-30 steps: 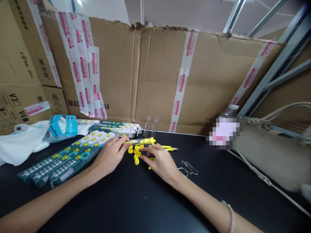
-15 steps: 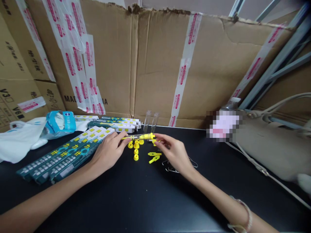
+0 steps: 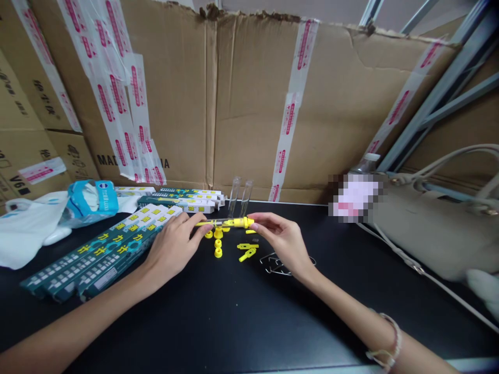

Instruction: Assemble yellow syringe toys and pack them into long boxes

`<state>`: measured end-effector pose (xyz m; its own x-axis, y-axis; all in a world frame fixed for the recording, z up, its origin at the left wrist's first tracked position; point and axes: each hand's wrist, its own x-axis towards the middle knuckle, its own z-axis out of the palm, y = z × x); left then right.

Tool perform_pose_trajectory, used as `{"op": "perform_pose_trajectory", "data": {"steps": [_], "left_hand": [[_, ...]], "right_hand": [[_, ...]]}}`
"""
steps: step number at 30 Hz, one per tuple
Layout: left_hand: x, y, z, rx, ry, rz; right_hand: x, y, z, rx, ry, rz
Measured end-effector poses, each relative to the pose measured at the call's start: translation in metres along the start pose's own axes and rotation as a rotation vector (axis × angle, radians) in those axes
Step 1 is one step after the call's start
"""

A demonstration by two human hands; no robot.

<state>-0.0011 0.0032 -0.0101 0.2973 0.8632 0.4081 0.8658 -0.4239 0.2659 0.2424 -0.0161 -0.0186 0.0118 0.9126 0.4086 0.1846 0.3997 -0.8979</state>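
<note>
My left hand (image 3: pixel 175 241) pinches a clear-tubed spring scale (image 3: pixel 220 223) with yellow parts inside, held level just above the table. At the tube's right end, my right hand (image 3: pixel 284 241) has its thumb and fingers closed on the yellow end cap (image 3: pixel 245 223). Below the tube lie several yellow ring-shaped caps (image 3: pixel 218 252) and flat yellow pieces (image 3: pixel 247 254). Bent metal wire hooks (image 3: pixel 275 265) rest beside and partly behind my right hand. Two clear empty tubes (image 3: pixel 246 198) stand upright behind the spring scale.
Long green-and-white boxes (image 3: pixel 105 246) lie at left, with more boxes (image 3: pixel 187 200) at the back. A blue tissue pack (image 3: pixel 91 200) and white plastic bag (image 3: pixel 29 223) sit far left. At right are a bottle (image 3: pixel 366 165) and a beige bag (image 3: pixel 436 234). Cardboard (image 3: pixel 249 104) walls the back.
My right hand has moved slightly and now closes on the yellow cap at the tube's end; the small piece seen by its fingertips no longer shows there. The view has shifted a little.
</note>
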Motion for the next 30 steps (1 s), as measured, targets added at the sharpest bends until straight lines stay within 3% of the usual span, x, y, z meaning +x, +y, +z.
{"op": "perform_pose_trajectory", "data": {"steps": [7,16,22,27,30], "left_hand": [[-0.0022,0.0023,0.0005,0.025,0.015,0.029],[0.0007,-0.0010,0.0008,-0.004,0.027,0.002],[0.0008,0.0011,-0.0023,-0.018,0.043,0.015],[-0.0023,0.0046,-0.0017,0.000,0.050,0.036],[-0.0029,0.0038,0.0006,0.003,0.046,0.046]], "right_hand": [[-0.0025,-0.0012,-0.0018,-0.441,-0.031,-0.106],[-0.0008,-0.0076,-0.0058,-0.448,-0.211,-0.188],[-0.0015,-0.0060,-0.0052,-0.325,-0.148,-0.209],[-0.0013,-0.0061,-0.0067,-0.562,-0.155,-0.282],[-0.0006,-0.0060,-0.0092,-0.587,-0.206,-0.300]]}}
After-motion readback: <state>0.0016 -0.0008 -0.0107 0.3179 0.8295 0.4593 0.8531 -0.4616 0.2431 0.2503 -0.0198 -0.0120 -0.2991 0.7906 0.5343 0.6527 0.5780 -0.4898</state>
